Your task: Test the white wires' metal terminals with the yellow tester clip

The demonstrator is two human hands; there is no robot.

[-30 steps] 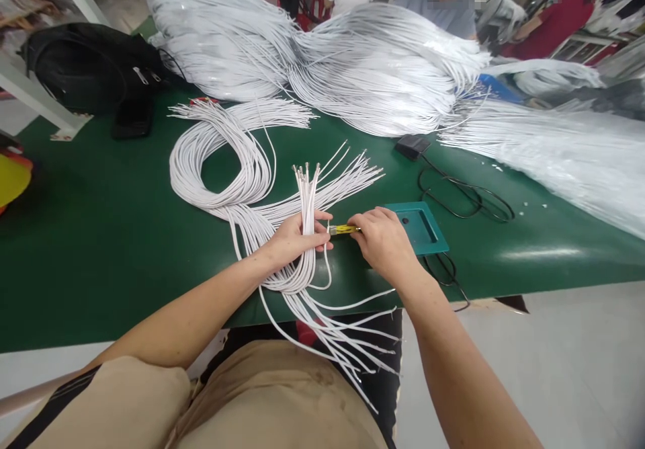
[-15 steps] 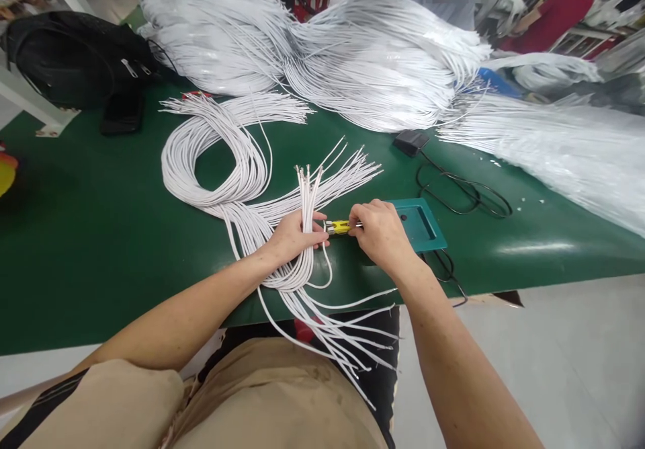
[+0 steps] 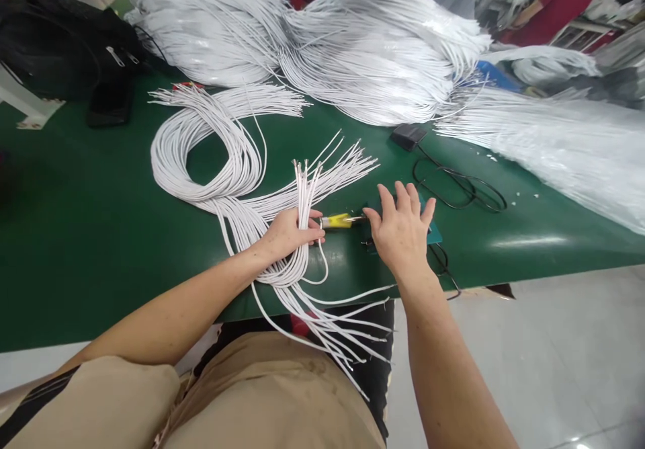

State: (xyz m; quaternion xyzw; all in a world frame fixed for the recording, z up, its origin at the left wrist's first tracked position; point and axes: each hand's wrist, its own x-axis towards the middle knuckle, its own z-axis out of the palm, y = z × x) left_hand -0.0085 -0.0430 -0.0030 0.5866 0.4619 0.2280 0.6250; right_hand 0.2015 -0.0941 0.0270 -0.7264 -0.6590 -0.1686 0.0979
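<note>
My left hand (image 3: 289, 234) is closed around a bundle of white cables (image 3: 302, 200) whose metal-tipped ends stand upward. The cables loop round in a big coil (image 3: 201, 160) on the green table (image 3: 101, 234) and their other ends hang over the front edge towards my lap. A small yellow piece (image 3: 336, 221) sticks out to the right of my left hand. My right hand (image 3: 403, 227) hovers just right of it with fingers spread, holding nothing, above a teal tray (image 3: 434, 235).
Large heaps of white cables (image 3: 353, 52) fill the back of the table. A black box with a black cord (image 3: 453, 187) lies right of the tray. A black bag (image 3: 60, 39) and a dark phone (image 3: 108, 103) sit at the back left. Other people work beyond the heaps.
My right hand has let go of the yellow piece and opened its fingers over the teal tray. My left hand keeps its grip on the cables.
</note>
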